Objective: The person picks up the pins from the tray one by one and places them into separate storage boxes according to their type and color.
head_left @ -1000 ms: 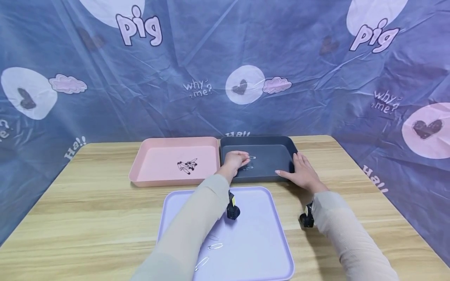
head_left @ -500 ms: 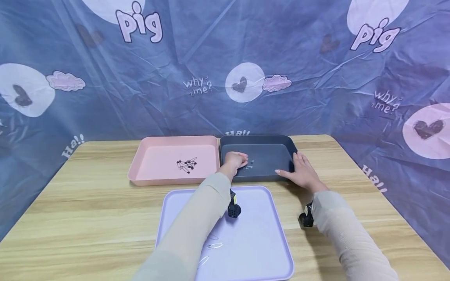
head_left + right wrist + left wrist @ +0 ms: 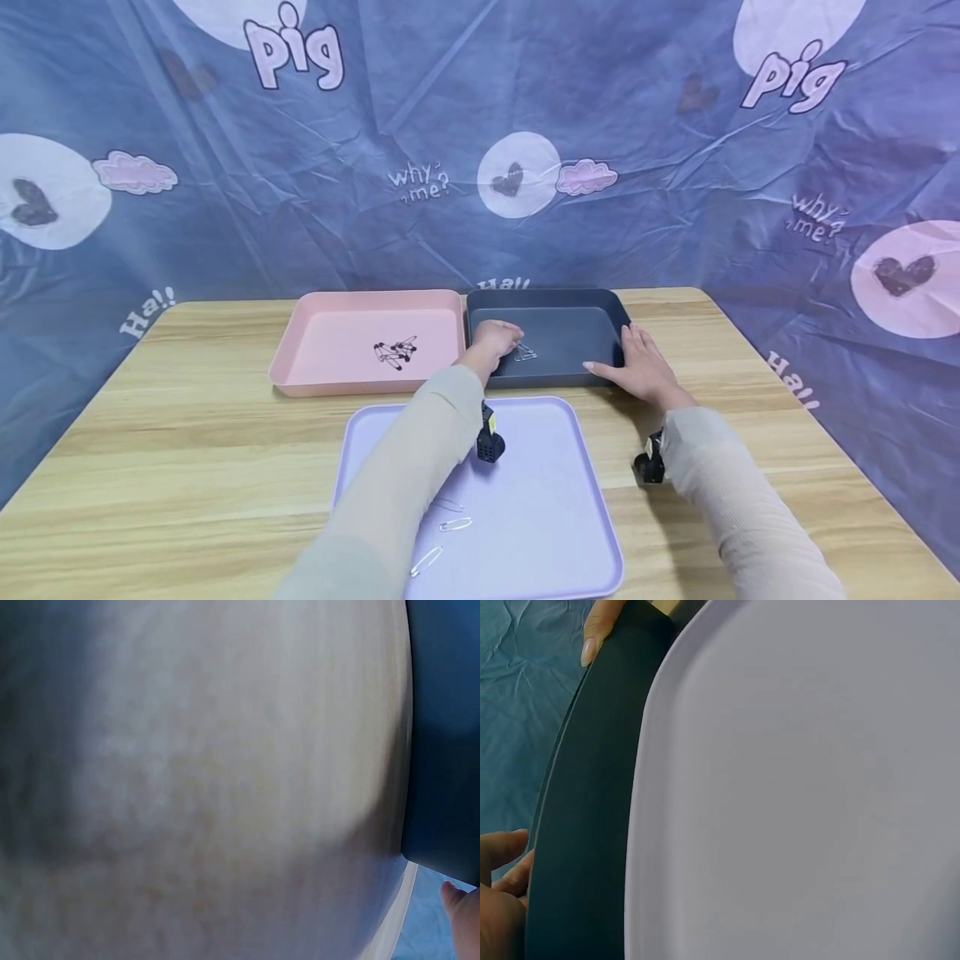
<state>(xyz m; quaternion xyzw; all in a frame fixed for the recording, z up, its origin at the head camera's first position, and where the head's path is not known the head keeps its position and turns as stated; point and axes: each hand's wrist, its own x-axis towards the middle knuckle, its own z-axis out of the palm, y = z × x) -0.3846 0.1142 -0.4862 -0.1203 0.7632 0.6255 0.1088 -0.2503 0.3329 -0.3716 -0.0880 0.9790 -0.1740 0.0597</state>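
My left hand (image 3: 497, 340) is low over the left part of the dark blue tray (image 3: 581, 333), fingertips close above two silver safety pins (image 3: 527, 357). One pin slants up toward the fingertips; whether they still pinch it is hidden. In the left wrist view, part of the left hand (image 3: 502, 892) shows behind the tray's wall. My right hand (image 3: 643, 365) rests on the tray's near right corner, thumb spread from straight fingers. Several more silver safety pins (image 3: 455, 524) lie on the lilac tray (image 3: 540, 517), partly beneath my left forearm.
A pink tray (image 3: 337, 350) stands left of the dark one, with a small heap of black safety pins (image 3: 395, 352) in it. All the trays stand on a wooden table (image 3: 187, 433). A printed blue cloth (image 3: 420, 233) hangs behind and at the sides.
The safety pin that stuck out from my left fingertips has come down beside the other pin in the dark tray. My left hand shifted slightly left. My right hand stayed on the tray's corner.
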